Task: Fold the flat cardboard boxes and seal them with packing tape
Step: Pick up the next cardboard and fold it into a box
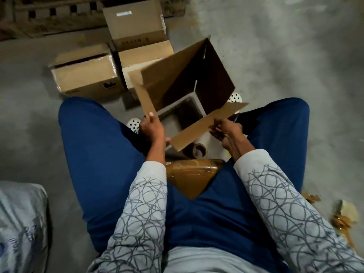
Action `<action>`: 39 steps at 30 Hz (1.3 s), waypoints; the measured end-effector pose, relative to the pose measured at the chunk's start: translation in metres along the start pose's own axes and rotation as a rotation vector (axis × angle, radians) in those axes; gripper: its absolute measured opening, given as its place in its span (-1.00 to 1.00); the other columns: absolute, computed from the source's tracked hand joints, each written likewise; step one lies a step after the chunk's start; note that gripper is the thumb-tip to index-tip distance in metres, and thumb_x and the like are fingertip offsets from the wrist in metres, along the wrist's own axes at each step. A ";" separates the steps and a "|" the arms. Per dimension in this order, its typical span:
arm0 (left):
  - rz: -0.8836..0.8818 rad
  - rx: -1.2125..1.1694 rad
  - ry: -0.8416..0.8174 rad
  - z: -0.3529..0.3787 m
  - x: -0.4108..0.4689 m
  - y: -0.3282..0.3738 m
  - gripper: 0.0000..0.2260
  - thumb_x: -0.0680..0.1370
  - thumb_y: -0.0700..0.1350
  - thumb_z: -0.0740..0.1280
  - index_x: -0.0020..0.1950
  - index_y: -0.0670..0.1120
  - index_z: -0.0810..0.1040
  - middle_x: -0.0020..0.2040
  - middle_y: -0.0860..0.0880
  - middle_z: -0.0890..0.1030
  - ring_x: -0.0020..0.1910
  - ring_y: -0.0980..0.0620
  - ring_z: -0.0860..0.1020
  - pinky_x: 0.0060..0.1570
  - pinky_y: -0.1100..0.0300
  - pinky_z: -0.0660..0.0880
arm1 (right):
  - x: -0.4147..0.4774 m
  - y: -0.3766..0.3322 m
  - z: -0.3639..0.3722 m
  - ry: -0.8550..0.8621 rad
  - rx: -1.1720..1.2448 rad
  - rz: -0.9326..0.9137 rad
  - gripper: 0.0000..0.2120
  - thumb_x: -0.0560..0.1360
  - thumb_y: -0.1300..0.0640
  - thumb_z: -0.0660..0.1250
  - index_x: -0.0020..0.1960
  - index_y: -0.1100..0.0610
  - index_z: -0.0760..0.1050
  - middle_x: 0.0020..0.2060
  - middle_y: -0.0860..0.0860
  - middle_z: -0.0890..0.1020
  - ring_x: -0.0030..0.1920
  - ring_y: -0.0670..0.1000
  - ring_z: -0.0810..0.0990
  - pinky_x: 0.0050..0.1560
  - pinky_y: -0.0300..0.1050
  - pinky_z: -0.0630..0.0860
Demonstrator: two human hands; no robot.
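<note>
The cardboard box (167, 75) is opened out and held between both hands. The left hand (151, 128) pinches a side flap and the right hand (226, 131) grasps the near flap. No flap is closed or taped yet. The tape roll (200, 150) lies beneath. The taped box (86, 75) beyond appears sealed.

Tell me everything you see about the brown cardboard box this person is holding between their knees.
The brown corrugated cardboard box is opened out from flat but not closed: its flaps stick out loose and no tape shows on it. It is held tilted above the grey floor, between the person's knees, with its open end facing the camera. The inside looks dark, with a pale grey patch at the bottom. The left hand grips the left flap's edge; the right hand pinches the near flap.
</note>
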State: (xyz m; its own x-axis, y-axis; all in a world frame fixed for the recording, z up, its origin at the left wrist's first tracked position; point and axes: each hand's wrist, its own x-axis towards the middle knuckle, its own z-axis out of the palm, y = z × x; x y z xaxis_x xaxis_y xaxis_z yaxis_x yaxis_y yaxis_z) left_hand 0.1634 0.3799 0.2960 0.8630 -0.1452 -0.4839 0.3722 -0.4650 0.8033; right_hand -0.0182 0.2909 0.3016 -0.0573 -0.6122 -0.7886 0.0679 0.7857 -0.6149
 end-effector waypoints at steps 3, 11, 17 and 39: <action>-0.087 -0.194 0.001 0.000 0.009 0.016 -0.70 0.67 -0.04 0.22 0.32 -0.17 0.49 0.21 -0.13 0.58 0.22 -0.13 0.56 -0.17 0.10 0.56 | 0.004 -0.001 -0.006 -0.021 0.064 0.041 -0.66 0.47 0.32 0.43 0.23 0.28 0.51 -0.04 0.20 0.70 -0.14 0.10 0.74 -0.18 -0.04 0.70; -0.299 -0.253 -0.034 0.000 0.030 0.019 -0.69 0.65 0.02 0.26 0.36 -0.06 0.46 0.29 -0.14 0.51 0.21 -0.17 0.49 0.12 -0.39 0.51 | 0.004 -0.005 0.016 -0.086 0.082 0.048 -0.64 0.47 0.39 0.39 0.25 0.31 0.48 -0.21 0.17 0.70 -0.31 0.05 0.72 -0.36 -0.19 0.61; -0.363 -0.205 -0.013 0.007 0.056 -0.001 -0.67 0.61 0.13 0.28 0.30 -0.01 0.48 0.30 -0.17 0.51 0.24 -0.28 0.50 0.18 -0.33 0.50 | 0.005 -0.012 0.017 -0.255 0.098 0.045 -0.77 0.57 0.05 0.37 0.17 0.15 0.55 -0.02 0.11 0.69 -0.14 0.08 0.73 -0.18 -0.09 0.65; -0.425 -0.308 -0.080 0.008 0.034 0.014 -0.62 0.68 0.05 0.19 0.49 0.02 0.32 0.49 -0.18 0.33 0.43 -0.31 0.33 0.19 -0.47 0.40 | 0.024 -0.015 -0.012 -0.040 -0.074 0.240 -0.71 0.61 -0.05 0.09 0.03 0.13 0.48 0.01 0.15 0.68 -0.03 0.14 0.72 -0.11 -0.03 0.57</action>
State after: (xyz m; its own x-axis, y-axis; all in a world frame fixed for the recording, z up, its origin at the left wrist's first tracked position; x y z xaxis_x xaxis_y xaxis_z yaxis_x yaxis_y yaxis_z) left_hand 0.1947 0.3619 0.2879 0.5898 -0.0715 -0.8044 0.7771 -0.2207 0.5895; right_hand -0.0322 0.2656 0.2922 -0.0088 -0.4095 -0.9123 0.0015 0.9123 -0.4096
